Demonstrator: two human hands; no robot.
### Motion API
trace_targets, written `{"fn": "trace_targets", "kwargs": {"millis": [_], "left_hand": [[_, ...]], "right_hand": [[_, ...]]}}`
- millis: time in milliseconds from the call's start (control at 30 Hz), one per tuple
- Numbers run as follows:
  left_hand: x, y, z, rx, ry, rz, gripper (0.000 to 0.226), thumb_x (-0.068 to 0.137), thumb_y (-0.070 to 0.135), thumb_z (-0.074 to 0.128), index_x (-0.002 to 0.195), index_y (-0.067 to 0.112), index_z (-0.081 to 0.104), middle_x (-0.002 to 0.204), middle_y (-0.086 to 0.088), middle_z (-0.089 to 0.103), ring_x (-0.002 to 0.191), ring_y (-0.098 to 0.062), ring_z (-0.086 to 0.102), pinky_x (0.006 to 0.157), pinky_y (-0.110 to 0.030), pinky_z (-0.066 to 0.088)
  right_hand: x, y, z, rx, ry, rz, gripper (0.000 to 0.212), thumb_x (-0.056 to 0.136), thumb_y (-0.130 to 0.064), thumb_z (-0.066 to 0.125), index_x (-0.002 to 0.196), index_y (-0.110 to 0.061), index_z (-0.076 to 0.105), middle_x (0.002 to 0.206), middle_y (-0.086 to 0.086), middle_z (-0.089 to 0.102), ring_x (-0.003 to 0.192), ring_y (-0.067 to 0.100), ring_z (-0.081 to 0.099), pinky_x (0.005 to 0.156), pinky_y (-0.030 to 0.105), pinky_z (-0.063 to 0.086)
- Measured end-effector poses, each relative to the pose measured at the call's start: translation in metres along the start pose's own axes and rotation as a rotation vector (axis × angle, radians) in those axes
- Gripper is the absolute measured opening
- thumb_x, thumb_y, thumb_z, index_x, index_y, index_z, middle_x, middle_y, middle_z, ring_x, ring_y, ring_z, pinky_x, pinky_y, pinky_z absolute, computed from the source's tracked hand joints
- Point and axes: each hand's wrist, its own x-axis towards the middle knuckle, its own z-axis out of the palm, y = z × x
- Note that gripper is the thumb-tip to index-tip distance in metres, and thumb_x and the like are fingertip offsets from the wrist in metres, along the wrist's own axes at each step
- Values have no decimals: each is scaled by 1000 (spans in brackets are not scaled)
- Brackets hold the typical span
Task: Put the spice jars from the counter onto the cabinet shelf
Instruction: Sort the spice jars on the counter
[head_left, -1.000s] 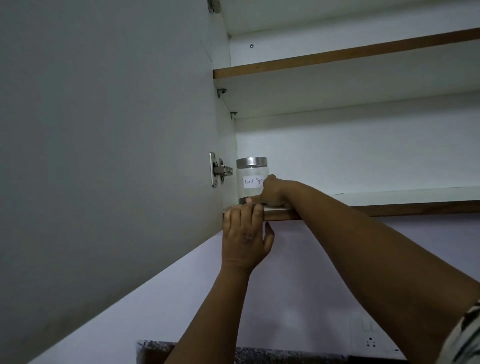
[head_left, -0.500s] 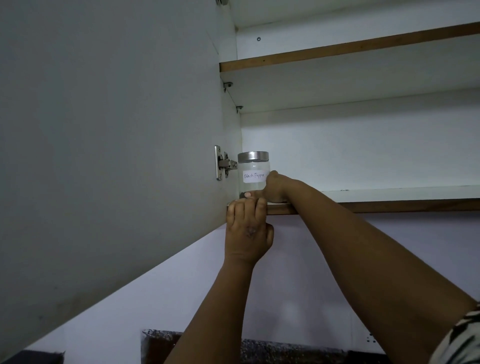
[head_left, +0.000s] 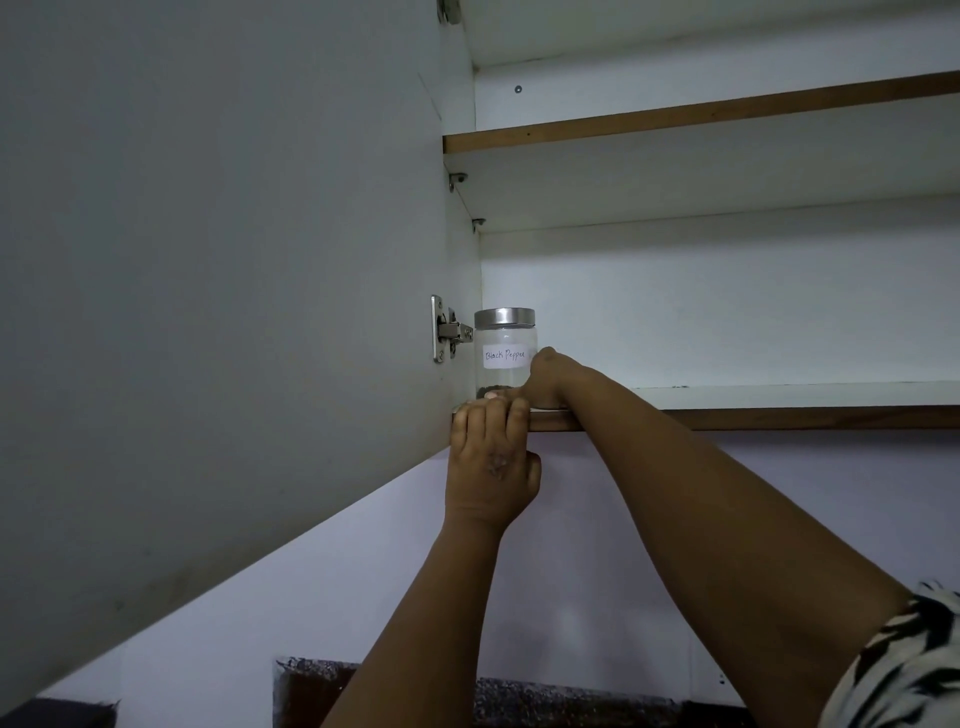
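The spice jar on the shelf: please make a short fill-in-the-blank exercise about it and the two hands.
1. The label on the jar reads "Black ____".
2. The jar's lid is made of ____.
3. The jar stands at the ____ end of the lower shelf, near the door hinge.
4. The left hand grips the front ____ of that shelf, while the right hand rests beside the jar.

Missing words: Pepper; metal; left; edge
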Motion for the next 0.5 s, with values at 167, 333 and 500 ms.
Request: {"fn": "trace_targets", "kwargs": {"millis": [167, 333, 500], "left_hand": [[0, 1, -3, 1, -20, -12, 62, 62, 25, 71, 118, 12, 47, 108, -11, 61, 102, -25, 44, 100, -40, 39], [-1, -1, -8, -35, -27, 16, 63, 63, 20, 69, 121, 11, 47, 109, -12, 59, 103, -24, 43, 101, -38, 31], [-1, -1, -18, -112, -57, 9, 63, 65, 18, 66, 125, 7, 52, 108, -11, 57, 102, -23, 44, 101, -42, 38]], "right_hand": [[-3, -1, -2, -46, 13, 10, 79, 87, -45, 68, 140, 1, 31, 140, 16, 45, 125, 28, 50, 94, 31, 42], [-14, -3, -4, -77, 42, 77, 77, 86, -47, 68, 138, 0, 34, 131, 12, 49, 119, 26, 53, 88, 31, 43], [-45, 8, -3, -123, 196, 246, 87, 86, -65, 51, 145, -5, 33, 132, 9, 53, 118, 28, 55, 84, 34, 41]]}}
